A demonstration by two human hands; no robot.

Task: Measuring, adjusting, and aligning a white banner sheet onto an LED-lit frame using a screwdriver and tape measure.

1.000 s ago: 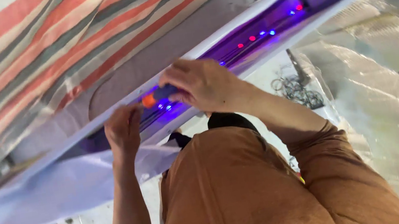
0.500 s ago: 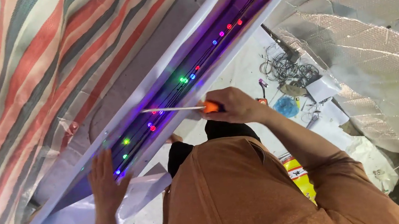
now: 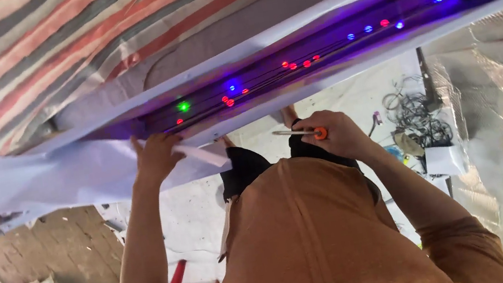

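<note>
My right hand (image 3: 338, 136) was clamped on an orange-collared screwdriver (image 3: 298, 132), tip toward nine o'clock. My left hand (image 3: 156, 156) pinched the white sheet (image 3: 56, 182) under the lit channel (image 3: 319, 60). If that grip slackened, I judged, the sheet could sag over the lights.
</note>
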